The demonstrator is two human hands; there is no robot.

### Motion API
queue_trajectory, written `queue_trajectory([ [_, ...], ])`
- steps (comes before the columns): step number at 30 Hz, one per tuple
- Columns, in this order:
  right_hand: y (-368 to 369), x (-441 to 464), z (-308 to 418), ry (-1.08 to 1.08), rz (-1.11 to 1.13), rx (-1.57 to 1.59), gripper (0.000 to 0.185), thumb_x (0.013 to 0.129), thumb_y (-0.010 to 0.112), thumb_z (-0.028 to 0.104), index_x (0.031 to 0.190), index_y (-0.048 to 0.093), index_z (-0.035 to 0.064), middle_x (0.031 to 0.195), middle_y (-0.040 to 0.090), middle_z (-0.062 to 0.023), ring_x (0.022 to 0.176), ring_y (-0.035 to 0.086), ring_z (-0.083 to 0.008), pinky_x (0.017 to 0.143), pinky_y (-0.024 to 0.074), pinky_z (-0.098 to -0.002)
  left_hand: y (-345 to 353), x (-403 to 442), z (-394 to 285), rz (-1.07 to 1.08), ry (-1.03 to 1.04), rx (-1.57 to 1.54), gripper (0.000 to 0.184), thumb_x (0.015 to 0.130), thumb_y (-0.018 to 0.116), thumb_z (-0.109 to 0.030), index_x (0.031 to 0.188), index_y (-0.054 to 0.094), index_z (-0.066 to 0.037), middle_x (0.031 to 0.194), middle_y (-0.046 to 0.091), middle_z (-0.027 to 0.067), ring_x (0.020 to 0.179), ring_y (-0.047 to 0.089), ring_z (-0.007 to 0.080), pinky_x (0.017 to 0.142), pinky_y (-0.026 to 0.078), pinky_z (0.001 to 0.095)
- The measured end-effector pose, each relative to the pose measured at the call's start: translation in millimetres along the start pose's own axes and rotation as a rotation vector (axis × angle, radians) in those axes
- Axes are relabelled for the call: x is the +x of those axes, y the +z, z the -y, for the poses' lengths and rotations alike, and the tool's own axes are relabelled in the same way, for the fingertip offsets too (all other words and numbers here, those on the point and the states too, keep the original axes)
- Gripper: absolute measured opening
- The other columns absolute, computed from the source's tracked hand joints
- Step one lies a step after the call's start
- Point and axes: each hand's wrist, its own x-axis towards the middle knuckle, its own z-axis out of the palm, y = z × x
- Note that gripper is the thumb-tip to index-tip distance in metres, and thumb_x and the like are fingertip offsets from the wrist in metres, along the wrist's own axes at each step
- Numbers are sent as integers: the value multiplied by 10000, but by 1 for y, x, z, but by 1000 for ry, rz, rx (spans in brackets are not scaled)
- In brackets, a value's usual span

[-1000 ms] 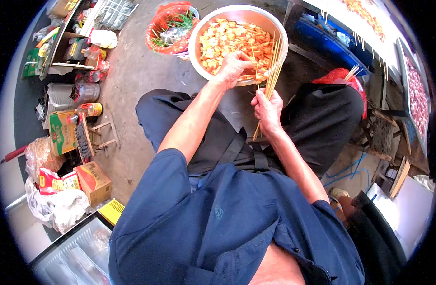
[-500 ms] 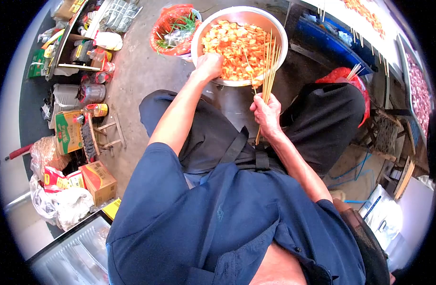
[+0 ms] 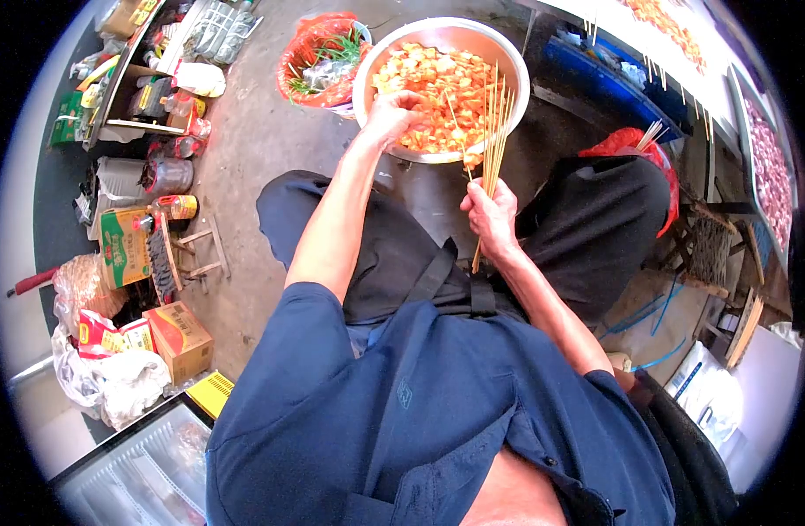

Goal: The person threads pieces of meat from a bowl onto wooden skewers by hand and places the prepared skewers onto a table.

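Note:
A large metal basin [image 3: 522,88] full of orange, marinated-looking meat pieces [image 3: 429,74] stands in front of my knees. Over its near left part is my left hand [image 3: 393,117], fingers bent together among the pieces; whatever they pinch is hidden. My right hand [image 3: 492,213], just outside the near rim, is closed around a bundle of thin wooden skewers [image 3: 499,131] that point up across the basin. One separate skewer [image 3: 455,114] leans left from the same hand, with an orange piece [image 3: 472,160] low on it.
A red-bag-lined bucket [image 3: 323,66] with green stalks stands left of the basin. To the right are a blue bin [image 3: 595,83], a red bag [image 3: 630,145] with skewers and a tray of reddish meat [image 3: 768,167]. Shelves, bottles and cartons [image 3: 179,336] line the left side.
My left hand has turned and lifted a little, so its fingers now show over the meat. The right hand keeps its hold on the skewers, almost unmoved.

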Motion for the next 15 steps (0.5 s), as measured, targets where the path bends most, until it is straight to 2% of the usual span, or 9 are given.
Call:
queue_trajectory([
  [1,0,0,0,-6,4,-11,82,881,559,156,882,526,81,598,543,4,401,361,-37,355,262,-196,2,-4,-7,31,-16,-119,271,751,536,120,1007,597,58,972,631,158,771,665,270,694,572,318],
  [5,0,0,-2,0,-1,-19,89,901,562,148,910,515,73,603,536,-10,380,351,-32,338,248,-185,5,2,-2,78,-2,-339,255,784,491,129,1015,581,70,989,623,168,804,667,293,712,578,347],
  [7,0,0,-4,-45,39,-15,81,900,562,147,909,519,79,598,539,-5,381,356,-29,341,252,-185,10,-1,-7,26,-35,-476,241,796,442,147,982,576,75,1029,610,184,856,659,328,755,575,384],
  [8,1,-1,-3,-47,39,-17,81,900,562,147,909,519,79,598,539,-5,381,356,-29,341,252,-185,12,0,-6,27,-34,-477,241,796,442,147,982,576,75,1029,610,184,856,659,328,755,575,384],
  [10,4,-4,-1,3,28,-99,86,873,565,153,884,534,74,607,552,2,455,401,-44,417,319,-200,14,1,-4,-5,24,-539,247,827,402,123,1029,534,69,1046,593,210,919,641,355,795,564,406],
  [15,6,-5,-2,2,58,-111,89,863,567,154,873,540,70,607,551,6,461,409,-47,424,324,-201,14,1,-8,103,-1,-809,293,834,346,82,1109,447,70,1050,568,233,975,611,389,833,548,443],
])
